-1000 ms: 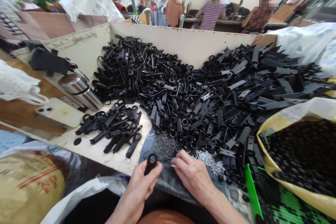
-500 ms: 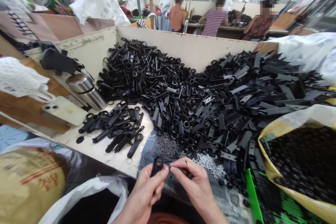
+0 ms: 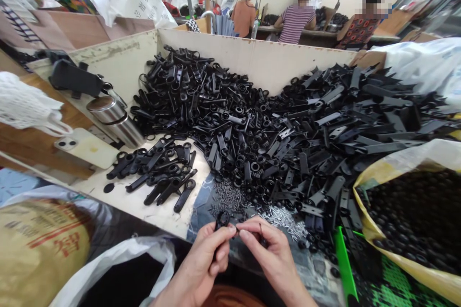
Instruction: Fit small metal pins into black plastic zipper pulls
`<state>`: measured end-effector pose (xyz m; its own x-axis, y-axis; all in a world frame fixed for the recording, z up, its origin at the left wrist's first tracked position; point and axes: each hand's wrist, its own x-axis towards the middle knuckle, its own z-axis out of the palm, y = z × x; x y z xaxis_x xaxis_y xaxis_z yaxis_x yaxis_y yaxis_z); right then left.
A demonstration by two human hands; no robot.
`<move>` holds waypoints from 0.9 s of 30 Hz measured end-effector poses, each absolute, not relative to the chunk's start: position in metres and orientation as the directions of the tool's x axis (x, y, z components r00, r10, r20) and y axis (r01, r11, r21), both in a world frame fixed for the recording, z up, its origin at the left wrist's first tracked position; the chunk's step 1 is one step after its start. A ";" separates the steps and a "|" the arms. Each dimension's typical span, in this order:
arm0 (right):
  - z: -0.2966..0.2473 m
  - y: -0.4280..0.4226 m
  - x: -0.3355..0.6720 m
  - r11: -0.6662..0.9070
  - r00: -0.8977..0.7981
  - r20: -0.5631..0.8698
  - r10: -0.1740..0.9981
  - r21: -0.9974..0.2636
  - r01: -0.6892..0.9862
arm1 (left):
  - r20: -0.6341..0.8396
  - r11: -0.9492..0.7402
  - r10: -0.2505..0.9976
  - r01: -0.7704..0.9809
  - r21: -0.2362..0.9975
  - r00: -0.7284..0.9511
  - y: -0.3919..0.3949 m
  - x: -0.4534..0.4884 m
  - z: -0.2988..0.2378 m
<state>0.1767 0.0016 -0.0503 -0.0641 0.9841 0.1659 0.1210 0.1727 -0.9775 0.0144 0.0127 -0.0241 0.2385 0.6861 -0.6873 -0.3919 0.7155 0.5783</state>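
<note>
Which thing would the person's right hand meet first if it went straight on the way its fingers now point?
Probably the left hand, at its thumb tip, with the black, ring-ended plastic part it holds close behind; the depth gap to the right hand is unclear.

Workshop | heaped black parts (image 3: 194,91) | co-workers (image 3: 297,23) along bench (image 3: 320,35)

Blk ring-ended part (image 3: 223,219) in L fingers (image 3: 226,235); dk-grey pins (image 3: 228,196) just beyond, silver pins (image 3: 286,223) beyond R fingers (image 3: 254,243). Right of them: bright-green tray (image 3: 345,266), yellow/white bag (image 3: 428,151), contents (image 3: 425,211) prob. blk. Far beyond: purple/white striped top (image 3: 297,24).
</note>
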 end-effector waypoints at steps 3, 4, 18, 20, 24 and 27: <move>-0.052 0.001 0.178 0.133 -0.036 0.129 0.991 -0.980 0.148 | -0.712 0.753 0.637 -0.439 0.490 0.297 0.014 0.018 -0.026; -0.052 0.000 0.179 0.125 -0.024 0.122 0.992 -0.979 0.162 | -0.717 0.760 0.626 -0.447 0.472 0.307 0.015 0.019 -0.026; -0.057 -0.004 0.187 0.177 -0.043 0.172 0.984 -0.937 0.302 | -0.746 0.787 0.579 -0.466 0.405 0.330 0.009 0.024 -0.033; -0.058 -0.006 0.188 0.191 -0.048 0.186 0.981 -0.926 0.327 | -0.740 0.796 0.577 -0.440 0.416 0.345 0.008 0.023 -0.032; -0.059 -0.006 0.188 0.183 -0.015 0.190 0.982 -0.917 0.355 | -0.736 0.819 0.559 -0.390 0.420 0.382 0.007 0.016 -0.021; -0.056 -0.005 0.187 0.149 0.017 0.165 0.986 -0.927 0.345 | -0.709 0.824 0.560 -0.378 0.423 0.428 0.006 0.010 -0.013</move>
